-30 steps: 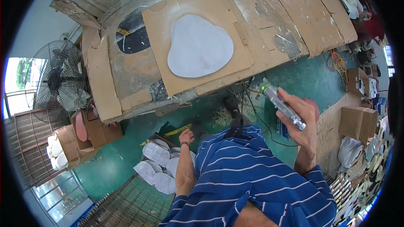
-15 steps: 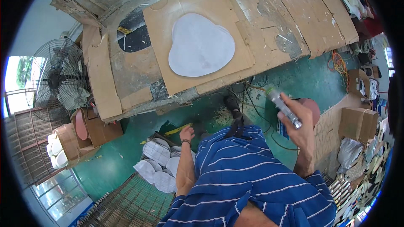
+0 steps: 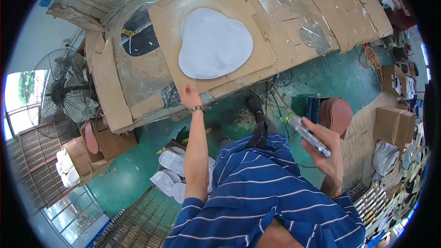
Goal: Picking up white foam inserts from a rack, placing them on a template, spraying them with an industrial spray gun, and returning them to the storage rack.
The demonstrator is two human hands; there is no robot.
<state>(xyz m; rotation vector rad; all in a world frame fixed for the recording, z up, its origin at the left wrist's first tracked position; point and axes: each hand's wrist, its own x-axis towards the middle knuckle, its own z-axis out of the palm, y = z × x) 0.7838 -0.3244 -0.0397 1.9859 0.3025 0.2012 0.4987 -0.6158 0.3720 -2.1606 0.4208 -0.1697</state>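
Note:
A white rounded three-lobed sheet [image 3: 216, 43] lies flat on a square of brown cardboard [image 3: 166, 27] on the workbench. Other white edges show just beyond its outline, so it seems to lie on more like it. My left hand [image 3: 189, 96] is over the cardboard's near edge, just short of the sheet, fingers loosely apart and holding nothing visible. In my right hand [image 3: 327, 144] is a silver cylindrical tool [image 3: 307, 134] with a green end, held in front of my right side, away from the bench. A thin hose seems to run to its green end.
The worn, cardboard-covered workbench [image 3: 285, 23] spans the front. A wire-caged fan [image 3: 59, 94] stands left, near an open carton [image 3: 115, 144]. Several white pieces [image 3: 172, 163] rest on a wire rack by my left side. Reddish rounded pieces [image 3: 339, 114] are stacked right; hoses cross the green floor.
My left hand has risen from beside my body to the bench's edge near the white sheet. My right hand, with the silver tool, has dropped slightly toward me. The view has shifted a little.

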